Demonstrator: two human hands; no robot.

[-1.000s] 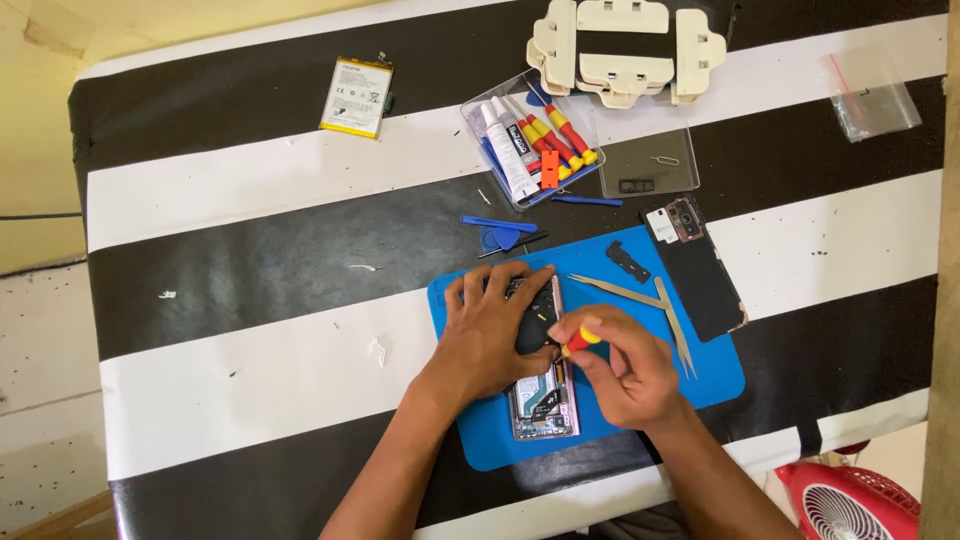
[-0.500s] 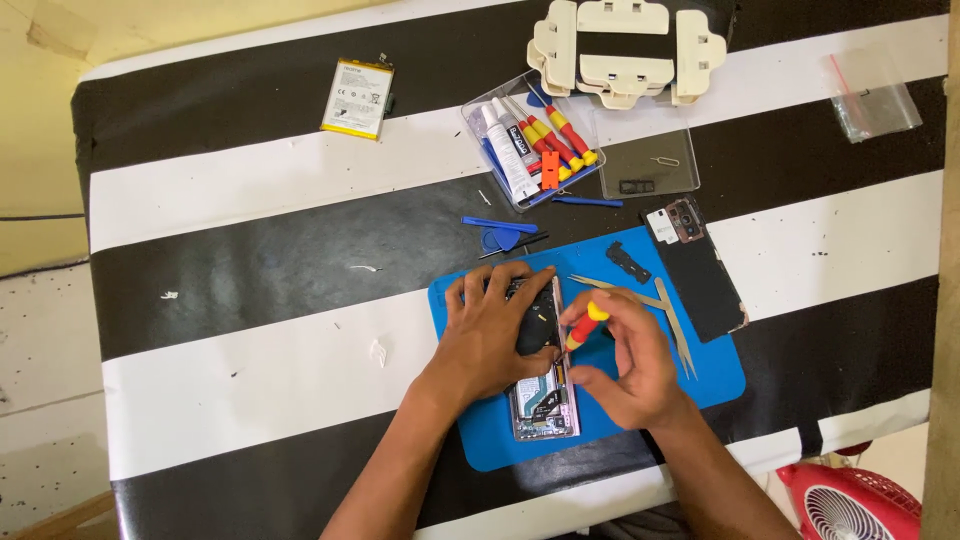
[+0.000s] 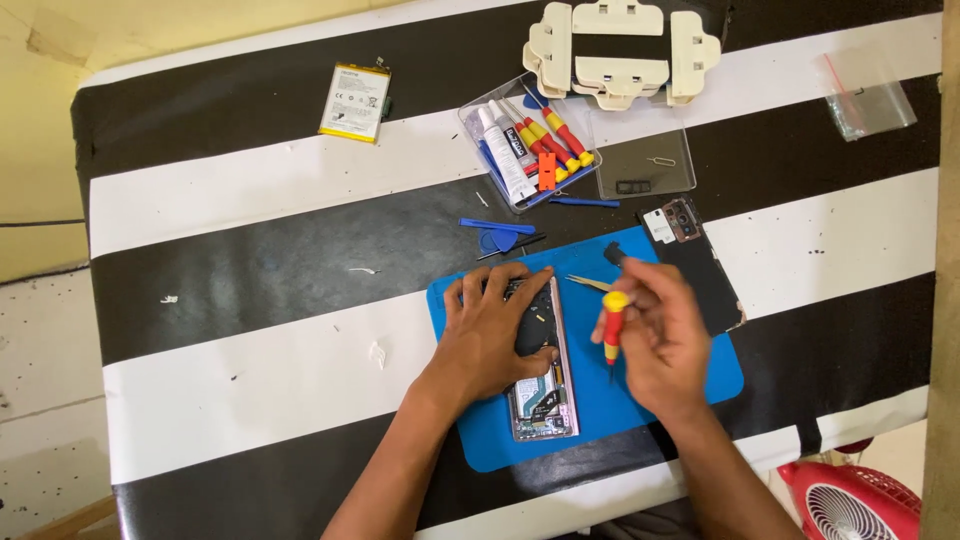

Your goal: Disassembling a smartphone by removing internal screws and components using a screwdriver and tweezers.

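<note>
- On the blue work mat [image 3: 690, 375], the right hand [image 3: 660, 335] is closed around a red-and-yellow screwdriver [image 3: 613, 330], fingers wrapped about the handle, yellow cap up and thin tip pointing down toward the mat.
- Just left of that grip, the screwdriver hangs beside the opened phone [image 3: 543, 385], close to its right edge; whether the tip touches anything I cannot tell.
- The left hand [image 3: 495, 330] lies flat on the upper half of the phone, fingers spread, pressing it to the mat and clasping nothing.
- The phone lies lengthwise, its lower part with bare inner parts showing below the palm.
- A pair of pale tweezers [image 3: 588, 283] lies on the mat just above the right hand.
- The dark back cover [image 3: 700, 270] rests at the mat's upper right edge, partly behind the right hand.
- Farther up, a clear tool case [image 3: 525, 150] holds more screwdrivers and a white tube; blue pry tools [image 3: 497, 232] lie between it and the mat.
- A loose battery [image 3: 355, 102] sits well apart at upper left on the striped table [image 3: 250, 270].
</note>
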